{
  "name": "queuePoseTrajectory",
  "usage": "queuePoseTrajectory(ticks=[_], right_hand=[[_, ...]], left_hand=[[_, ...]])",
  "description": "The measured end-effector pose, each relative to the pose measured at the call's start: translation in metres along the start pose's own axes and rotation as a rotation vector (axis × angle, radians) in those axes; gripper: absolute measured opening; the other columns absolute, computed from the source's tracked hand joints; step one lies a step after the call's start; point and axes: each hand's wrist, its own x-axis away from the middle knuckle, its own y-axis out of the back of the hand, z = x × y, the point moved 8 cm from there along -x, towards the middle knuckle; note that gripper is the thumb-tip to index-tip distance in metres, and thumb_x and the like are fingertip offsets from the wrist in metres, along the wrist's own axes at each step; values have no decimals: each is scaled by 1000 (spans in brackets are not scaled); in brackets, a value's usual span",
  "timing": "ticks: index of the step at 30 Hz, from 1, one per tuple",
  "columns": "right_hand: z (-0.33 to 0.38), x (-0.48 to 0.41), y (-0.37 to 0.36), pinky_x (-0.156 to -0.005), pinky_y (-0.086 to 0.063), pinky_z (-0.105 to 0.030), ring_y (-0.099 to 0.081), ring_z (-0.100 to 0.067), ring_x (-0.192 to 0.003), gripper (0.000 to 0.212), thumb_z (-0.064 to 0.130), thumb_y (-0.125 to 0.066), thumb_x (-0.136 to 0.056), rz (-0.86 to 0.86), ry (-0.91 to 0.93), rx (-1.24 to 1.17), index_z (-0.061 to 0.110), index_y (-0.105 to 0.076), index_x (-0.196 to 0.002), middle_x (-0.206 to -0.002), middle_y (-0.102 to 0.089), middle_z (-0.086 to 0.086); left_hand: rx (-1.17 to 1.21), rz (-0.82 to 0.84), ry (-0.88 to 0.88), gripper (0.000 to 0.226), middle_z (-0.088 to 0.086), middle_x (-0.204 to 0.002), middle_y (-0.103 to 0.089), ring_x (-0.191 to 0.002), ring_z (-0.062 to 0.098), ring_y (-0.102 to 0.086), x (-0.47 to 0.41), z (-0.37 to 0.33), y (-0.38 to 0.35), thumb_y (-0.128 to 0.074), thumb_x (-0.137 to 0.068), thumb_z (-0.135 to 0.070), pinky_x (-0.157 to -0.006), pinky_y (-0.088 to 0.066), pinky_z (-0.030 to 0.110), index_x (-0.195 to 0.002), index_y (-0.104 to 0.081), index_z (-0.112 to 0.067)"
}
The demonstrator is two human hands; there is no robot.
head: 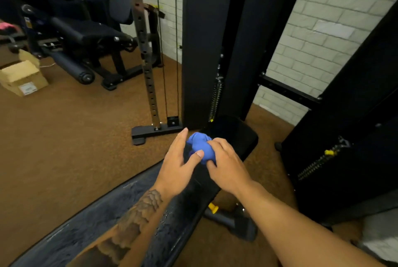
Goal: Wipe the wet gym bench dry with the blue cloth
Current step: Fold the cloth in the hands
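Observation:
A black padded gym bench (234, 135) runs from the lower left up to the middle, with water drops showing on its near part. A bunched blue cloth (201, 147) lies on the bench between my hands. My right hand (228, 165) grips the cloth from the right, fingers curled over it. My left hand (179, 163) lies beside it with fingers straight, its thumb touching the cloth's left side.
A tall black machine column (202, 47) stands right behind the bench's far end. A cable tower base (155, 132) sits on the brown floor to the left. Another black frame (349, 137) stands close on the right. A cardboard box (23, 77) and other gym machines lie far left.

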Motion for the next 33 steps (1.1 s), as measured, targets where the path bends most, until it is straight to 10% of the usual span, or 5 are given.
queuePoseTrajectory(ticks=[25, 33], right_hand=[[-274, -151, -70, -91, -36, -23, -45, -19, -122, 46, 15, -60, -89, 46, -181, 28, 10, -46, -133, -132, -45, -4], [-312, -179, -109, -104, -35, -31, -35, -24, -133, 47, 15, -58, -89, 97, -119, 11, 6, -44, -133, -138, -43, -7]], left_hand=[[-64, 100, 97, 68, -2, -157, -27, -141, 3, -22, -211, 134, -196, -59, -94, -31, -115, -19, 24, -151, -25, -17], [-104, 65, 144, 67, -2, -156, -28, -132, -5, -21, -231, 174, -226, -58, -94, -32, -94, -13, -7, -151, -25, -15]])
